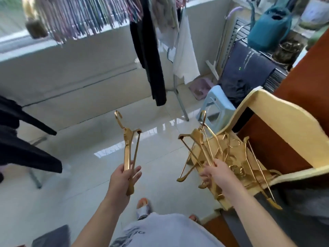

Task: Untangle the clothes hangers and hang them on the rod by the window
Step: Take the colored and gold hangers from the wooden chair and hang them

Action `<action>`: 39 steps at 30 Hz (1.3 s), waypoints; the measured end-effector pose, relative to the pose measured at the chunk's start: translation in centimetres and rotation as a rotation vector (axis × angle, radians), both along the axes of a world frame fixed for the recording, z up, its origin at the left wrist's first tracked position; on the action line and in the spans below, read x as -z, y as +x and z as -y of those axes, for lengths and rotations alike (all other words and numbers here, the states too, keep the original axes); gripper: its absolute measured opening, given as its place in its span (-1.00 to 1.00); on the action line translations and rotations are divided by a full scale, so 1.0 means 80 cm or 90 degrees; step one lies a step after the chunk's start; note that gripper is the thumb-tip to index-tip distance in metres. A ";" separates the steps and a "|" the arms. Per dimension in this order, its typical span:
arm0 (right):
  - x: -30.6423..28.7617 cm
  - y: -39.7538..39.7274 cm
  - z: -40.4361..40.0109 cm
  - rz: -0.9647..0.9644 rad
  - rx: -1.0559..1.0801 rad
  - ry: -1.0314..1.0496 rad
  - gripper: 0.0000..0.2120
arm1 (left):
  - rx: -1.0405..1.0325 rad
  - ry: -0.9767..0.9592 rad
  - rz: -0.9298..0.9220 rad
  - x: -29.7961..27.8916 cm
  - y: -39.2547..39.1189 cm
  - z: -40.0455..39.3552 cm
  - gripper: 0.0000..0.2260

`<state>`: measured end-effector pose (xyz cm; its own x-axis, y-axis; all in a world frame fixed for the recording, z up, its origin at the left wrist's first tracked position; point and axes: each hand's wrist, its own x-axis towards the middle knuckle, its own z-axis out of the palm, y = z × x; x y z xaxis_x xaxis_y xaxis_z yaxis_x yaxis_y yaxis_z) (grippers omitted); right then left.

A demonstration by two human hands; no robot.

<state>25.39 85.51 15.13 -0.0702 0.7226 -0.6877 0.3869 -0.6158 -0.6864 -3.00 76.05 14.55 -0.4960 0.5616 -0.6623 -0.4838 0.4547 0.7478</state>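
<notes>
My left hand [124, 177] grips one gold hanger [129, 141] by its lower end, hook pointing up and away over the floor. My right hand [216, 172] grips a second gold hanger [197, 141], lifted at the left edge of a tangled pile of gold hangers [249, 166]. That pile lies on the seat of a cream chair [277, 106] to my right. Many pastel hangers [85, 18] hang in a row by the window at the top left; the rod itself is out of view.
A black garment [151, 59] and a white one [185, 56] hang from a rack ahead. A pale blue stool [217, 106] stands beyond the chair. Dark clothes [21, 139] hang at my left. A brown wooden panel [302, 77] rises on the right. Glossy tiled floor [89, 139] lies ahead.
</notes>
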 end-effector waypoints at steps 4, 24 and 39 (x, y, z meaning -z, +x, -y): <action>-0.036 -0.088 -0.013 0.020 -0.100 0.018 -0.85 | -0.075 0.085 0.029 -0.045 -0.047 0.040 -0.69; -0.192 -0.603 0.103 -0.043 -0.333 0.302 -0.88 | -0.032 0.083 -0.217 -0.234 -0.459 0.187 -0.82; -0.354 -0.745 -0.065 -0.262 -0.219 0.380 -0.91 | -0.090 0.231 -0.233 -0.380 -0.580 -0.021 -0.81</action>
